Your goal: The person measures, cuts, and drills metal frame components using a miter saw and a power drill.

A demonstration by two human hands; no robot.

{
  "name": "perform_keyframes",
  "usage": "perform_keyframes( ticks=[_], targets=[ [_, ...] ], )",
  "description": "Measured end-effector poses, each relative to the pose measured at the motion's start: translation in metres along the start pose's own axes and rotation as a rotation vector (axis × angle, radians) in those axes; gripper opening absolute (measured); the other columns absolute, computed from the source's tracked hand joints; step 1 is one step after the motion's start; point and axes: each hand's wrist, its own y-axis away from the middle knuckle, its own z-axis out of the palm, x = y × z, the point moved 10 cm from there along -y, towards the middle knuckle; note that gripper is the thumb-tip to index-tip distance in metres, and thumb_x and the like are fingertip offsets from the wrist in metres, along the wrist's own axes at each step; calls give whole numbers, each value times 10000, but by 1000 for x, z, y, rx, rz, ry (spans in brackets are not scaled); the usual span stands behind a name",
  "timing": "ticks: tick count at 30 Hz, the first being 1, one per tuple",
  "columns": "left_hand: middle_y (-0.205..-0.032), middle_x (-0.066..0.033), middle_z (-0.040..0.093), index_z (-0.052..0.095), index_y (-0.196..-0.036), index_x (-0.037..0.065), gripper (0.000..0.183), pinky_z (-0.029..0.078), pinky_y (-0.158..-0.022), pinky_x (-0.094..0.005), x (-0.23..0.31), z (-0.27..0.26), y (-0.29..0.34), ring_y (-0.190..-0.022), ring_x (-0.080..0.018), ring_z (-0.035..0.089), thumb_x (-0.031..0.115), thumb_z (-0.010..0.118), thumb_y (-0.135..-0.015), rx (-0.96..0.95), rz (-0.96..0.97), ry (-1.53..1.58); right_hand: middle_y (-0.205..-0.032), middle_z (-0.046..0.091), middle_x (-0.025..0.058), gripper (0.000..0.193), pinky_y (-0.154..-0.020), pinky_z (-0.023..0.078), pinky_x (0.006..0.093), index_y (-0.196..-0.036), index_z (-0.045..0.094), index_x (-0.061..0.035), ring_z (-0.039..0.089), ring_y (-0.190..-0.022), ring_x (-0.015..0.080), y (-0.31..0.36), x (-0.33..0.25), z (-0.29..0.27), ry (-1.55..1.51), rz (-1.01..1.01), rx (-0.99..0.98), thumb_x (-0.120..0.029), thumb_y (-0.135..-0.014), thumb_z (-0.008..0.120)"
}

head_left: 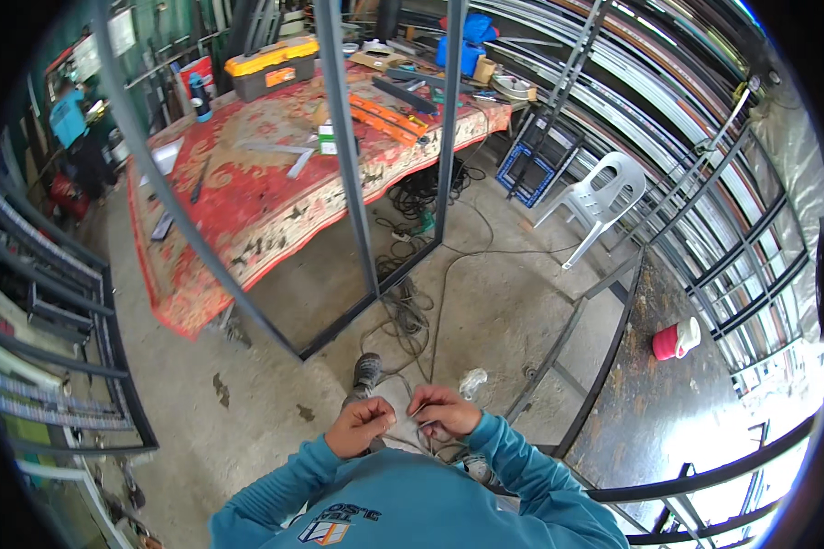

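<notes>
My left hand (361,427) is closed in a pinch in front of my chest, its fingertips pressed together. Whatever lies between them is too small to make out. A short gap away, my right hand (449,411) has its fingers curled and the thumb drawn in. Something small and thin shows at its fingertips, but its kind cannot be told. Both hands hang over the concrete floor, apart from each other. Beyond them stands a dark grey metal frame (375,297), upright, its lower corner near my shoe (367,370).
A table with a red patterned cloth (247,197) carries a yellow-lidded toolbox (273,69) and an orange level (384,121). Cables (407,316) trail over the floor. A white plastic chair (604,197) stands at right, near a dark worktop (636,403) with a pink-and-white container (674,340).
</notes>
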Motion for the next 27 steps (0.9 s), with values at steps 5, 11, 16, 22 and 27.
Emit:
perform_keyframes(
  ticks=[5,11,16,22,27],
  targets=[
    [-688,-74,617,590,-844,43,182,450,-585,-344,-11,-87,-161,-674,-232,608,221,628,-846,-54,93,-887,-775,570,47,97,-531,446,283,-914,549,-75,561,-622,159,-32,-43,-150,-344,-172,569,-18,-839,523],
    [-1051,-184,609,501,-1192,21,459,498,-706,-415,-31,-38,-325,-872,-373,611,201,666,-803,-534,263,-907,-768,574,64,75,-561,504,285,-932,531,-50,594,-633,168,-50,-91,-241,-503,-283,805,-45,-859,517],
    [-1104,-147,586,461,-1212,46,469,498,-762,-343,41,26,-447,-890,-235,613,207,685,-833,-619,81,-380,-847,612,85,122,-587,498,257,-960,516,-17,598,-692,153,-62,-161,-330,-133,-448,1006,7,-855,458],
    [-933,-89,634,525,-1073,22,391,474,-750,-295,33,50,-621,-853,-146,604,192,738,-792,-538,124,-440,-877,578,68,166,-586,460,244,-1007,464,-21,549,-697,117,-79,-255,-469,65,-532,1041,10,-858,397],
    [-946,-66,635,534,-1052,33,345,478,-751,-293,26,56,-770,-835,-135,606,161,734,-802,-434,-59,-176,-857,563,70,152,-619,456,247,-1012,472,-14,533,-696,119,-126,-342,-611,198,-507,840,-9,-870,419]
  ],
)
